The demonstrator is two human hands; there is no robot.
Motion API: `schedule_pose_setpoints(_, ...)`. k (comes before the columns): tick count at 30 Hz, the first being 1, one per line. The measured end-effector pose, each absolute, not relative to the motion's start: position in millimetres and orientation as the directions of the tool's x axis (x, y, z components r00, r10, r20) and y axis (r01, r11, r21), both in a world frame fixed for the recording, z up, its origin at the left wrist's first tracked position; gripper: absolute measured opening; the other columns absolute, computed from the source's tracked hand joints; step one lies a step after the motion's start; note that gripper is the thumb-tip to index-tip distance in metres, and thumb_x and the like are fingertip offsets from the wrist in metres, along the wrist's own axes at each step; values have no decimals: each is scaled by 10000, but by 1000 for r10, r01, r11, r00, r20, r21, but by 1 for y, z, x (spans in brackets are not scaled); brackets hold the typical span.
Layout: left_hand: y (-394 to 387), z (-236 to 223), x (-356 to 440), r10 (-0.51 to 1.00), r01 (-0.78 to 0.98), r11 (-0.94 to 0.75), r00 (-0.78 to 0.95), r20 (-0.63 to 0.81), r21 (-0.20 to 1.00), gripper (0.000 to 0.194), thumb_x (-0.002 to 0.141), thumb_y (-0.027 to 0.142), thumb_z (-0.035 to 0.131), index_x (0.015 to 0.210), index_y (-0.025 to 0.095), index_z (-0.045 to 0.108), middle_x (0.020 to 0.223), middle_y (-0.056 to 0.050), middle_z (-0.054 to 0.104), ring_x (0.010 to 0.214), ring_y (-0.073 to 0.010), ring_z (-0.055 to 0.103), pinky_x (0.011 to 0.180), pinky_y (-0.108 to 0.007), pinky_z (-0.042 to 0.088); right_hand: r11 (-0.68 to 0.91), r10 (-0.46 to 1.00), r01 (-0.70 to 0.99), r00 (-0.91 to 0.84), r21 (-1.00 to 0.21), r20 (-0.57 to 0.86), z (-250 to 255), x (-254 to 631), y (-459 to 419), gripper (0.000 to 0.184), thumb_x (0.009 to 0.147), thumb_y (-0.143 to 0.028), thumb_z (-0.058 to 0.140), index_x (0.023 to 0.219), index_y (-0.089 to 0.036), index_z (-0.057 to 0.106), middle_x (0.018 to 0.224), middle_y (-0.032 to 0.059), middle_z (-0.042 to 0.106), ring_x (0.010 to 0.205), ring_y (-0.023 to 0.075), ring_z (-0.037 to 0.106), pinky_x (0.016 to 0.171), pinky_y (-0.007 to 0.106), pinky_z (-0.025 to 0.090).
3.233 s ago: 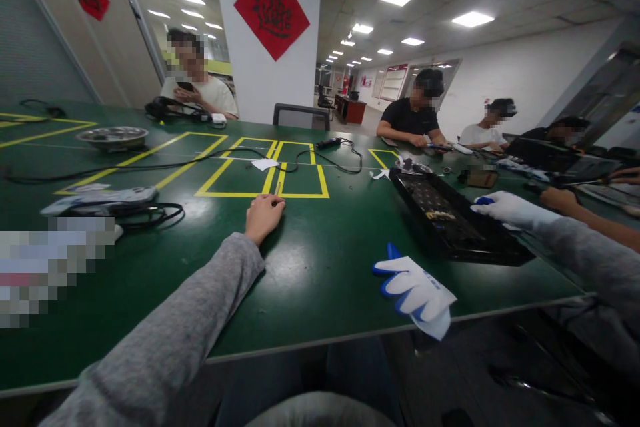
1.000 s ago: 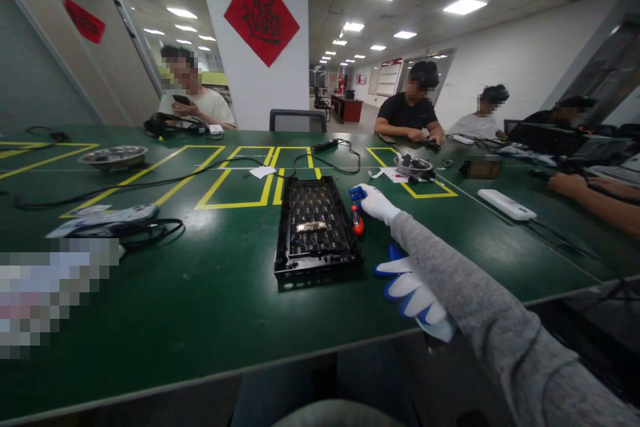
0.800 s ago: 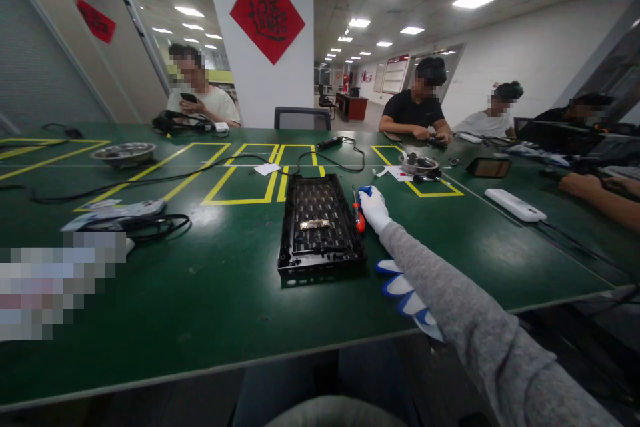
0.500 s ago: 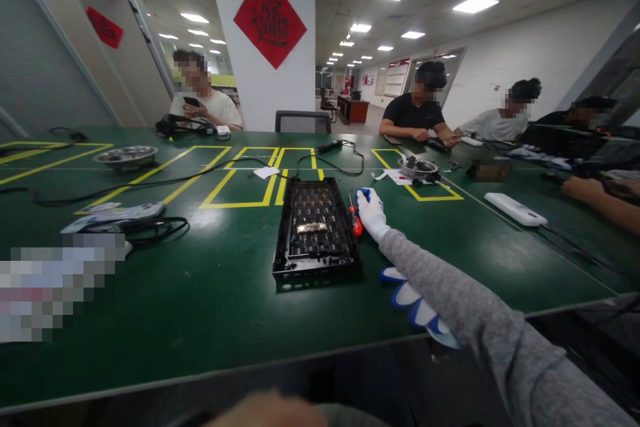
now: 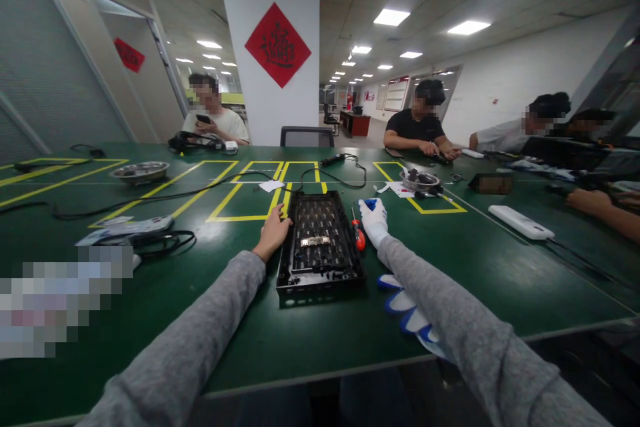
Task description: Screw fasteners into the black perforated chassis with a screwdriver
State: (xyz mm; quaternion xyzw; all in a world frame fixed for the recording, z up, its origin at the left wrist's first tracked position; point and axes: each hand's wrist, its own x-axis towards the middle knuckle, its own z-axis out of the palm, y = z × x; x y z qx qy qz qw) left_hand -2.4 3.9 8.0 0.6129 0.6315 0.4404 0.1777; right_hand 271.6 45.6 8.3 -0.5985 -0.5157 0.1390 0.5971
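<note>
A black plastic case point(image 5: 327, 220), like an open shell with a grid of slots, lies on the green table in front of me. Inside it sits a small shiny metal piece point(image 5: 315, 241), with several small dark parts near its front end. My bare left hand point(image 5: 273, 232) is at the case's left side, fingers extended against or just beside its edge. On the right, my right hand point(image 5: 374, 219), in a white glove with blue palm, has its fingers curled; what they hold, if anything, is hidden. Between it and the case lies a red-handled screwdriver point(image 5: 359, 237).
A spare white-and-blue glove point(image 5: 403, 307) lies beneath my right forearm. Metal bowls point(image 5: 140, 172) point(image 5: 420, 179), a white power strip point(image 5: 521, 223) and black cables point(image 5: 165, 240) are on the table point(image 5: 225, 347). Several people sit around it.
My left hand has come up from the bottom edge to the left side of the case. My right hand stays beside the screwdriver. The whole view has tilted up slightly.
</note>
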Motion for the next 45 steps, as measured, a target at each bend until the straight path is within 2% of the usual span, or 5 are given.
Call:
schedule_pose_setpoints(20,6,0,-7,942,512,-237,-85,324,826,502,682,118,460,1177,171,527,1191,-81,584,1151,-231,505,1000,-379,385,424,785,409,280,-808,553,41,253,12,367,738,-342,524,496,-207,284,484,-67,255,481,82,251,465,235,217)
schedule_pose_setpoints(26,6,-2,-7,945,512,-230,-85,316,827,531,702,123,436,1233,129,444,1202,-130,556,1148,-249,497,981,-412,391,543,822,401,-73,-738,565,57,239,-13,391,836,-457,431,573,-172,480,553,-41,439,550,98,424,552,220,354)
schedule_pose_setpoints(31,2,2,-5,939,519,-238,-93,331,821,527,711,129,434,1238,132,425,1195,-129,548,1136,-249,499,985,-410,385,719,695,501,-549,-482,465,56,225,-32,470,749,-509,583,1108,-206,574,1088,61,586,1009,191,543,885,320,399)
schedule_pose_setpoints(35,1,2,-4,934,526,-244,-99,344,815,527,711,140,438,1238,140,423,1176,-124,554,1122,-253,507,972,-406,395,713,700,588,-623,-382,349,46,222,-31,611,702,-511,636,1225,-221,514,1183,88,572,1083,232,537,927,367,398)
schedule_pose_setpoints(45,4,1,-5,936,535,-224,-116,333,815,506,690,141,438,1195,125,445,1163,-131,556,1119,-262,508,966,-414,402,738,675,567,-626,-367,390,43,221,-28,302,785,-310,598,1078,-235,600,1058,35,647,981,179,596,872,313,431)
